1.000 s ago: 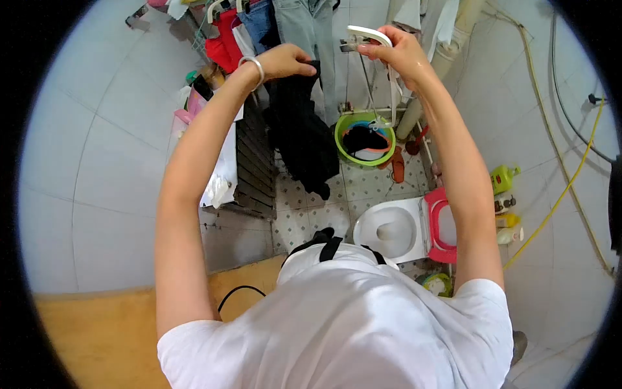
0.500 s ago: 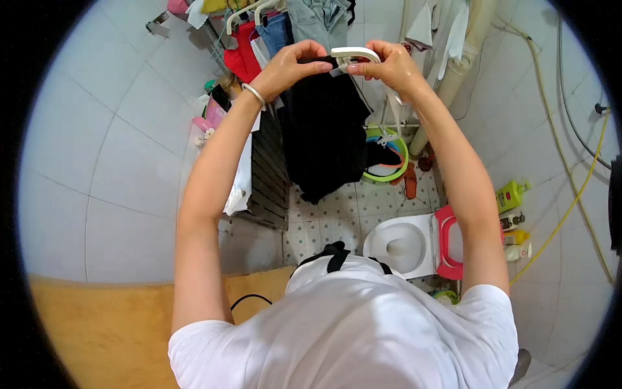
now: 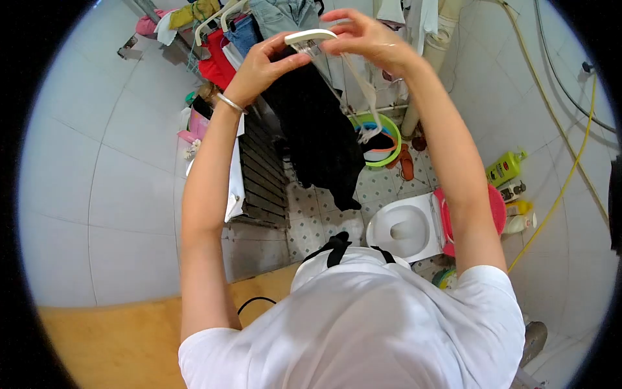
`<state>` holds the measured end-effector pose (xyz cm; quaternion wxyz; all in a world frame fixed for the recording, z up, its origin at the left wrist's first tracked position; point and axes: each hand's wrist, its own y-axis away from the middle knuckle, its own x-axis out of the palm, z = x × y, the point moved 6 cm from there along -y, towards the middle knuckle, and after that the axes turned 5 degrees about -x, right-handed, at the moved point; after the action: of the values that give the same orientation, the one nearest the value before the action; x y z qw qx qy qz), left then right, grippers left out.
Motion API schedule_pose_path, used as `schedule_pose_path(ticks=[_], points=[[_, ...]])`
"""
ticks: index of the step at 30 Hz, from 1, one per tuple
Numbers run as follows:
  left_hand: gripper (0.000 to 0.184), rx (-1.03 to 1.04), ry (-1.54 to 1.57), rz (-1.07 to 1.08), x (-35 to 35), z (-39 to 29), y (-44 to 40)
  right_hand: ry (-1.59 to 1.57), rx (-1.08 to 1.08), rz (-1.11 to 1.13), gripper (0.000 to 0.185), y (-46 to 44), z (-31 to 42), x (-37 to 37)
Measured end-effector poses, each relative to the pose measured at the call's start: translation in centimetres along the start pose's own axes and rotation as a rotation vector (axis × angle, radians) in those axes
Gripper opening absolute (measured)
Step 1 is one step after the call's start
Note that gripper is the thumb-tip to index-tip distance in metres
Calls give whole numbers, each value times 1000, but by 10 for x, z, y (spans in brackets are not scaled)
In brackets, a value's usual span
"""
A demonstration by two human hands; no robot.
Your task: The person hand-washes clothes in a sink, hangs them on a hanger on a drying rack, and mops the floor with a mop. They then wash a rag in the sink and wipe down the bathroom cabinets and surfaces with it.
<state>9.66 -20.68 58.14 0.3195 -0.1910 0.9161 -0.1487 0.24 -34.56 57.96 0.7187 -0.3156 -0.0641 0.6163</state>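
A black garment (image 3: 317,123) hangs at a slant below my left hand (image 3: 262,68), whose thumb and fingers close on its top edge beside the left end of a white clothes hanger (image 3: 311,35). Clear clips show under that end of the hanger, against the cloth. My right hand (image 3: 376,45) is at the hanger's other end with its fingers spread; the thumb side is close to the plastic, and I cannot tell whether it touches. From the hanger a white strap-like part (image 3: 366,97) dangles toward the floor.
Clothes on hangers, including red cloth (image 3: 217,58) and denim (image 3: 275,16), hang at the back. Below are a green-rimmed basin (image 3: 396,146), orange slippers (image 3: 406,162) and a white squat toilet (image 3: 402,230). Bottles (image 3: 505,170) stand at right, a slatted dark panel (image 3: 259,175) at left.
My right hand has loosened from the hanger and its fingers have spread. The hanger and my left hand have shifted left in view, and the black garment now hangs more slanted.
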Motion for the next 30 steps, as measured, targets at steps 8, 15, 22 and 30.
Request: schedule_pose_path(ticks=[8,15,22,30], points=[[28,0,163,-181,-21,-1,10,-269,377,83,55,82,-135,7],[26,-87,642,-469,-83,31,30,-628,326,-214,25,78,-133,7],[25,-171,770,-728,-108,80,78,-740,290,-337,24,84,-131,1],[32,-220,879,-904,-103,133,123,-997,193,-583,15,70,-137,4]])
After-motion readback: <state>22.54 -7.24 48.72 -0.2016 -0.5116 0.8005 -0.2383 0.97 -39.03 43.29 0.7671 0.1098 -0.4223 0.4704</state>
